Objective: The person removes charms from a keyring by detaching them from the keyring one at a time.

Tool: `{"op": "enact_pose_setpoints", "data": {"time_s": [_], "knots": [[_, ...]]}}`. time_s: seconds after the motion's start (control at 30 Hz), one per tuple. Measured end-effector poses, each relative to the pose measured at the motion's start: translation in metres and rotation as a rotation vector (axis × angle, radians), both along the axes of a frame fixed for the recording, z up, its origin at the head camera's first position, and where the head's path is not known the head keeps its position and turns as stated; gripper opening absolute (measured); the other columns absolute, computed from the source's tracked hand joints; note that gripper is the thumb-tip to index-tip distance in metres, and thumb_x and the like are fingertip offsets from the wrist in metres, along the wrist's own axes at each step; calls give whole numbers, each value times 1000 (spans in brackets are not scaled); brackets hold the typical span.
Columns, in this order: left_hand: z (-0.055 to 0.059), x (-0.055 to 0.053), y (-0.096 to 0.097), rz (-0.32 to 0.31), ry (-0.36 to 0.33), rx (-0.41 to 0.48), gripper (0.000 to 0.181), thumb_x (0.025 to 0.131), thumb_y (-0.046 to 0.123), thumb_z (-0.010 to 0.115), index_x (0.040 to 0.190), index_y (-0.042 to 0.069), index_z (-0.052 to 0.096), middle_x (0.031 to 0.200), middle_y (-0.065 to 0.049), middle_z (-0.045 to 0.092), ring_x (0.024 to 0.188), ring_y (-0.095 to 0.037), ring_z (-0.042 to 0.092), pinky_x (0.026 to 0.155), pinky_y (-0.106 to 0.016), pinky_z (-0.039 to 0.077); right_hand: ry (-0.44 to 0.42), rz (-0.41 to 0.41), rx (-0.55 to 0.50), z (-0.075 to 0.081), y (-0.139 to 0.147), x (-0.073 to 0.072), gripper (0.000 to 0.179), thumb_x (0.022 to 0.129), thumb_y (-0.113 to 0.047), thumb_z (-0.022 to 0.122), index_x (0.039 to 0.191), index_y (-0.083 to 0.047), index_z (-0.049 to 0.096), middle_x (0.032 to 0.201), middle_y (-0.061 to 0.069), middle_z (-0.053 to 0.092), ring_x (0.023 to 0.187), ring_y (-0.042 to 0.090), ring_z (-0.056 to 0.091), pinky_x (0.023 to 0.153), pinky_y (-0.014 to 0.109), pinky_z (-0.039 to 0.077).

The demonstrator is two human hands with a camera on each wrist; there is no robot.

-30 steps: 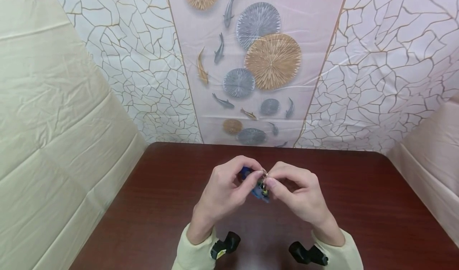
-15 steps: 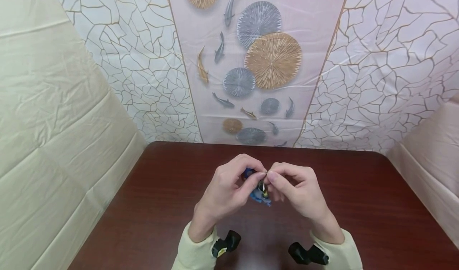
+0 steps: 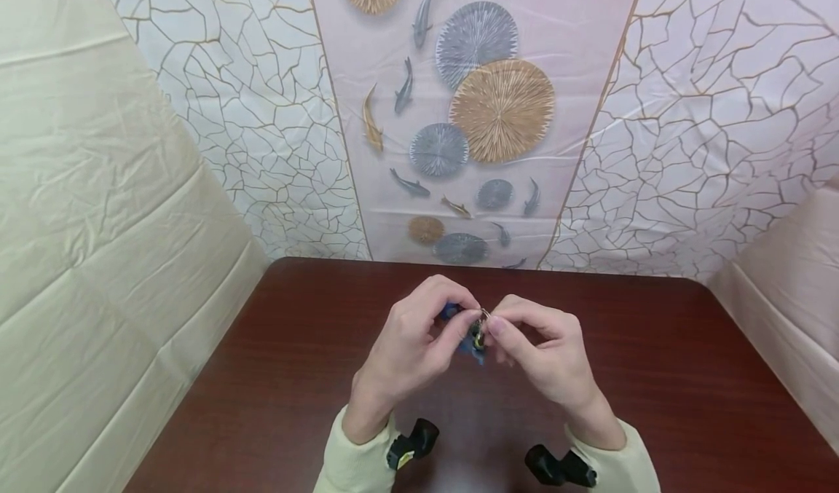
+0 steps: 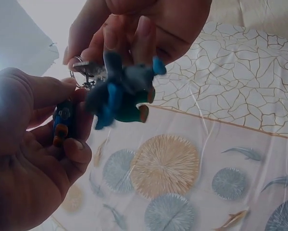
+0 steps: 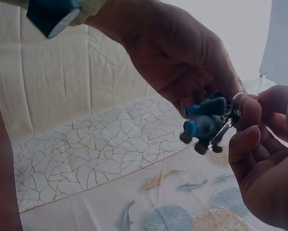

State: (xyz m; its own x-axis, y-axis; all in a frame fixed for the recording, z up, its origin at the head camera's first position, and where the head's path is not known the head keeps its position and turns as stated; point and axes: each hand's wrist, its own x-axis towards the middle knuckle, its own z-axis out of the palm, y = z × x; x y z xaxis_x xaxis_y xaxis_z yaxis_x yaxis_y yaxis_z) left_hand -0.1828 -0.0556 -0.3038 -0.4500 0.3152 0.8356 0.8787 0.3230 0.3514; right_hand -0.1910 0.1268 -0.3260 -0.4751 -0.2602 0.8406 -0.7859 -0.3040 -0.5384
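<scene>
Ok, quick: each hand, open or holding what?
Left hand: closed, pinching the metal ring.
Right hand: closed, pinching the metal ring too.

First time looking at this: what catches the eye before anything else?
Probably the left hand and right hand, meeting above the dark red-brown table with their grip on a thin metal ring. Beside it is a small blue figure, largest in the left wrist view. Behind rises a pale backdrop with a big gold disc.

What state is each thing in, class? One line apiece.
Round silvery metal ring: pinched; open or closed unclear
Bare left hand: pinching ring
Bare right hand: pinching ring
Grey-blue turquoise-tipped figure: dangling
Blue orange-footed figure: in left hand
Reddish-brown table: flat
Cream fabric drape: creased
</scene>
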Motion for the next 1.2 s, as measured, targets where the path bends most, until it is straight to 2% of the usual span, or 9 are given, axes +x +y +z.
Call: {"op": "enact_pose_setpoints", "data": {"time_s": [0.27,0.43,0.67,0.87,1.0,1.2], "knots": [[-2,0,1,30,-42,12,6,92,9,67,94,10,62,88,2,62,75,-5,54,66,-13,47,18,-91,29,-2,-3,-1,22,83,21,58,84,1,66,70,5,56,58,11,53,47,22,43],[-3,-1,2,19,-15,5,8,91,5,67,95,9,62,88,-1,63,75,-8,55,65,-13,48,-16,-98,49,-3,-2,-1,24,84,23,52,84,1,64,72,6,58,53,12,53,45,22,44],[-3,-1,5,4,45,-19,6,93,6,64,96,7,60,92,-1,61,82,-8,55,71,-10,48,-24,-67,34,0,0,0,25,85,23,49,84,2,63,68,7,55,50,10,51,44,22,44],[-2,1,6,-47,58,16,10,91,3,66,97,7,59,93,-2,61,82,-8,55,69,-9,48,29,-18,-13,2,-2,3,21,84,23,50,82,5,61,63,7,50,55,11,50,46,25,42],[-1,2,6,-60,37,32,11,90,3,67,97,7,59,93,-2,61,81,-7,56,69,-10,49,65,-47,-28,1,-4,2,19,84,21,53,82,4,61,64,5,51,58,11,51,48,24,42],[-1,2,6,-39,15,33,9,91,6,67,96,8,59,92,-1,61,79,-6,55,69,-10,49,126,-78,-56,2,-6,1,12,85,18,57,81,7,61,67,6,53,63,11,51,49,21,43]]}}
